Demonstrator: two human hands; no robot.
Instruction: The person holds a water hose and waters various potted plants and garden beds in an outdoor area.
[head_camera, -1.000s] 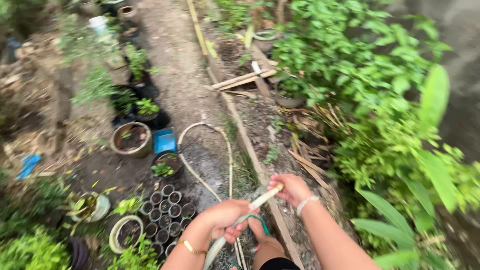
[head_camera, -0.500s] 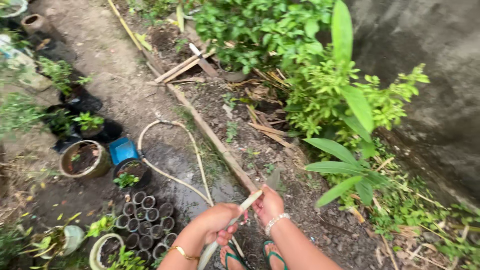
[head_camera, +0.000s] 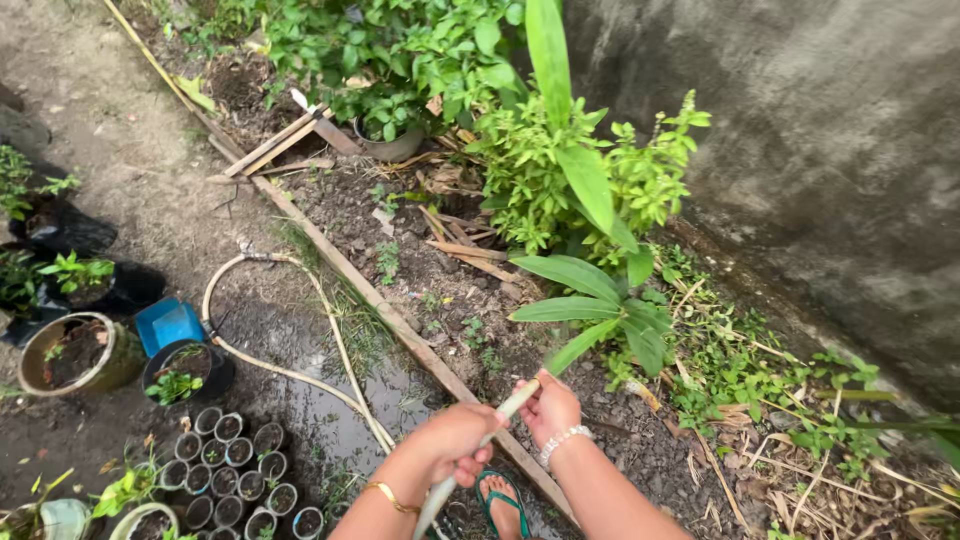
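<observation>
Hands grip a pale garden hose at the bottom centre of the head view. The left hand wraps its fingers tightly around the hose lower down, a gold bangle on that wrist. The right hand closes around the hose near its open end, a beaded bracelet on the wrist. The hose tip points up and right toward a broad-leaved green plant in a soil bed. The rest of the hose loops across wet, muddy ground to the left. A long wooden plank edges the bed diagonally. Below the hands, a foot in a green flip-flop stands on the ground. At left sit a blue container, a round pot of soil and a cluster of small dark seedling cups. A grey concrete wall rises at right.
</observation>
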